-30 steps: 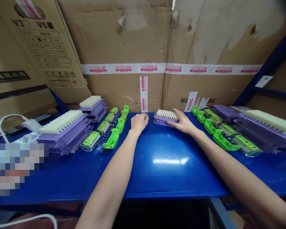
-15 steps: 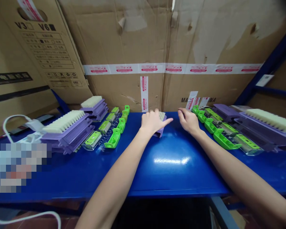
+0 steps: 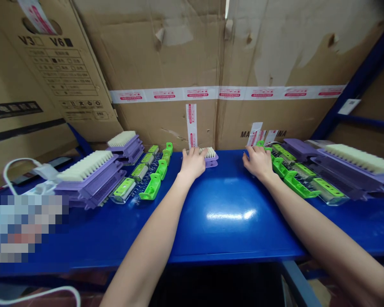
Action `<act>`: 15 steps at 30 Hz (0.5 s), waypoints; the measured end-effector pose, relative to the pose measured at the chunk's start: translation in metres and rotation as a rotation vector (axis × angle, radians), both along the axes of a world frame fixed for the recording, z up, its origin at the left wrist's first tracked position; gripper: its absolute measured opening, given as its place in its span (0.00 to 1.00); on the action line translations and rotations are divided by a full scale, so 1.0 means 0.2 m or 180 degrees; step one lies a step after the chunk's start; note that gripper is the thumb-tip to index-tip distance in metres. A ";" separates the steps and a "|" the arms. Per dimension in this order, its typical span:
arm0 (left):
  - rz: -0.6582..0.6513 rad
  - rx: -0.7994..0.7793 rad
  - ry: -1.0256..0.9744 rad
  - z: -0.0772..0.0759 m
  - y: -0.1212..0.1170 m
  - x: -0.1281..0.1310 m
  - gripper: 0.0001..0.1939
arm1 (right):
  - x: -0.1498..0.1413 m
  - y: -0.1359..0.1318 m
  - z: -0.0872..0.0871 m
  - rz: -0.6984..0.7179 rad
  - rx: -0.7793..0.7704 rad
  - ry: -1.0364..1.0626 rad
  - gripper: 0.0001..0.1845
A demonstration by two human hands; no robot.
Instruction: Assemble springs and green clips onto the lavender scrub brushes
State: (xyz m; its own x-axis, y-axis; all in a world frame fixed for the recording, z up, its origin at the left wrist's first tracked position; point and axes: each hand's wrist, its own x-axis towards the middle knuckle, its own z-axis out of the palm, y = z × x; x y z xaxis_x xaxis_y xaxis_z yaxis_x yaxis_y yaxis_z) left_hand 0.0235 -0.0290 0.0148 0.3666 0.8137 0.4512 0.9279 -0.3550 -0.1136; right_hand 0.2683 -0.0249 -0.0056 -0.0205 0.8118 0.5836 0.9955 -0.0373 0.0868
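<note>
At the back middle of the blue table, my left hand is closed over a purple plastic piece with cream block-like teeth. Its left part is hidden under my fingers. My right hand is at the far end of the right-hand row, beside the bright green curved parts. The fingers there are bent, with the thumb apart from them, and I see nothing held. Behind those parts runs a line of clear-sided boxes with green tops.
On the left stand purple toothed stacks, green-topped boxes and green curved parts. More purple pieces lie at the right. A white cable and plug sit far left. Cardboard walls the table's back.
My left hand has moved slightly left, and the purple piece now lies crosswise, flatter. My right hand has shifted right, to the green curved parts. The view has moved a little.
</note>
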 end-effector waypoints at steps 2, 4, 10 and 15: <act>-0.0028 0.0019 -0.0120 -0.03 0.01 -0.02 0.23 | 0.02 0.00 0.00 -0.0052 -0.0020 -0.0058 0.23; -0.0052 -0.0005 -0.0193 -0.04 0.02 -0.02 0.22 | 0.03 -0.01 0.00 -0.0121 -0.0047 -0.0102 0.23; -0.0053 -0.0060 -0.0264 -0.05 0.03 -0.02 0.23 | 0.07 0.00 -0.02 -0.0357 -0.0333 -0.0163 0.22; -0.0047 -0.0071 -0.0266 -0.05 0.03 -0.02 0.23 | 0.06 0.01 -0.02 -0.0416 -0.0391 -0.0070 0.22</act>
